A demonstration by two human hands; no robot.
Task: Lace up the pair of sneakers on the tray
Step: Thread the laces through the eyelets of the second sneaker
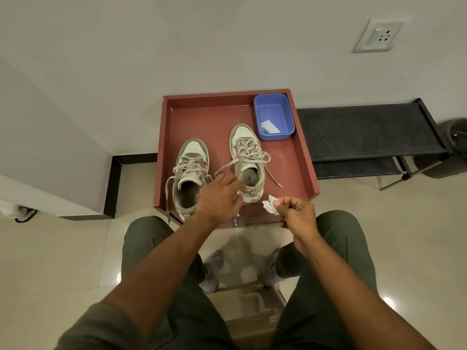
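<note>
Two white and grey sneakers stand toes away from me on a reddish-brown tray [177, 117]. The left sneaker [190, 173] has loose laces, one end hanging over the tray's front edge. The right sneaker [246, 157] is laced, with its ends lying untied on the tray. My left hand [218, 198] hovers between the two heels, fingers spread and stretched toward the right sneaker, holding nothing. My right hand [297, 213] is at the tray's front right corner, fingers pinched on a crumpled white tissue [269, 207].
A blue plastic tub [274, 117] with a white slip of paper inside sits in the tray's far right corner. A black low rack [366, 132] stands to the right against the wall. My knees are just below the tray's front edge.
</note>
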